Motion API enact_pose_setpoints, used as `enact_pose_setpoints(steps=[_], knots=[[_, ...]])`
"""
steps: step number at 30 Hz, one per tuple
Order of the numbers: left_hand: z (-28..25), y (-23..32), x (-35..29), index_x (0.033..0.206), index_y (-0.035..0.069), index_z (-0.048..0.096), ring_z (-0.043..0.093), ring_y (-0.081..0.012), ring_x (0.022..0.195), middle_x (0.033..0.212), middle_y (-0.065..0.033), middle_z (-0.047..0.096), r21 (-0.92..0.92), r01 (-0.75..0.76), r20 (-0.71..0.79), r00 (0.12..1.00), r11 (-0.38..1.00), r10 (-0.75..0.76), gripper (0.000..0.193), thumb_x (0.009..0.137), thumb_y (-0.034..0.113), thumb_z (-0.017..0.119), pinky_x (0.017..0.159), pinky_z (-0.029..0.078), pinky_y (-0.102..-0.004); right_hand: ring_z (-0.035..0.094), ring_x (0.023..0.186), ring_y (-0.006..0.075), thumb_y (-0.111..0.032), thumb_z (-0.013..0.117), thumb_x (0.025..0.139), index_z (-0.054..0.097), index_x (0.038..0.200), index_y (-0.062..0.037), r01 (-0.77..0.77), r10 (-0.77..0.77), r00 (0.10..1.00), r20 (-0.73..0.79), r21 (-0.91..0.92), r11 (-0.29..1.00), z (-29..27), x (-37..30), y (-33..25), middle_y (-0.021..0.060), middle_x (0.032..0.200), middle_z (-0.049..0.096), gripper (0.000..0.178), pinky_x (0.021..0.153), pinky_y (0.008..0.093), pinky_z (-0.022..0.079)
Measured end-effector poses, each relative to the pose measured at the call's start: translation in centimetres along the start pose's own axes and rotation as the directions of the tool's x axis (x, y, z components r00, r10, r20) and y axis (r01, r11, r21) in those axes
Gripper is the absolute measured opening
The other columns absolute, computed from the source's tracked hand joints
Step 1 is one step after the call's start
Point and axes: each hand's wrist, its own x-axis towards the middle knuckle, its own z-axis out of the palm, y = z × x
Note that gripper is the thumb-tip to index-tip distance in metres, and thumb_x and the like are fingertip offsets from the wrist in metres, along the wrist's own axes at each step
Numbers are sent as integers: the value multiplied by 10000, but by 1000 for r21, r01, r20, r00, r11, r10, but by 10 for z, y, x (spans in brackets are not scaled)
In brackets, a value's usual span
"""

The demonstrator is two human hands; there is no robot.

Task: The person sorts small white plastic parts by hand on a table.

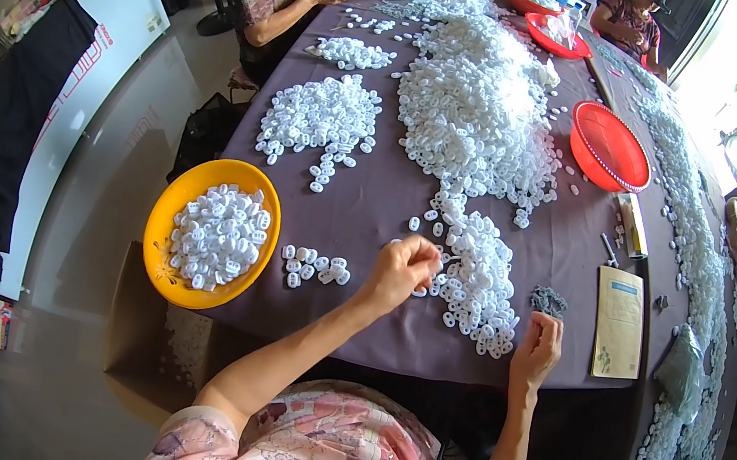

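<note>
My left hand (402,273) is above the dark-covered table at the left edge of a heap of small white oval plastic pieces (480,284). Its fingers are bent together in a pinch; whatever may be between them is hidden. My right hand (536,351) hovers by the table's near edge, fingers curled closed, just below a little pile of grey pieces (548,300). What it holds, if anything, is too small to make out. Left of my left hand lies a small cluster of white pieces (315,267). Farther left, a yellow bowl (154,261) holds many more.
A large white heap (480,102) runs up the table's middle, with a smaller pile (321,118) to its left. A red basket (615,147), a tan notebook (618,323) and a box cutter (608,251) lie right. A cardboard box (131,356) stands below. Other people sit around the tables.
</note>
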Motion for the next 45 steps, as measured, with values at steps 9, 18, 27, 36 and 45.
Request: enact_pose_setpoints(steps=[9,18,27,36,45], knots=[[2,-16,-64,954,62,589,605,-107,678,807,-11,615,-430,312,300,934,847,-192,87,873,82,614,602,505,-232,543,716,120,62,562,835,575,883,-16,-228,11,945,326,635,738,34,-27,-89,56,850,583,92,610,224,427],[-5,-37,-75,944,57,554,600,-117,665,789,-25,600,-551,261,233,960,793,-155,100,881,110,612,601,506,-242,499,681,50,60,544,861,562,894,-17,-352,66,913,402,697,624,49,-43,-103,0,822,552,86,593,194,419],[-11,-32,-79,996,20,578,598,-108,635,805,-43,623,-432,247,194,965,867,-177,143,901,127,587,574,506,-226,507,628,69,69,536,858,548,883,-4,-449,86,867,491,693,565,54,-45,-106,21,788,535,78,547,205,426],[-14,-27,-79,900,1,608,570,-76,557,751,-52,635,-144,66,88,995,987,-54,105,900,101,576,475,473,-204,554,658,80,50,559,851,583,871,5,-427,92,870,484,650,628,54,-46,-101,34,810,576,55,579,210,461],[-14,-24,-79,905,7,575,569,-89,536,735,-46,609,-206,141,26,990,968,-139,143,907,150,570,456,475,-213,591,696,78,66,543,859,577,890,8,-465,131,869,477,696,547,58,-45,-100,26,825,574,74,613,199,485]])
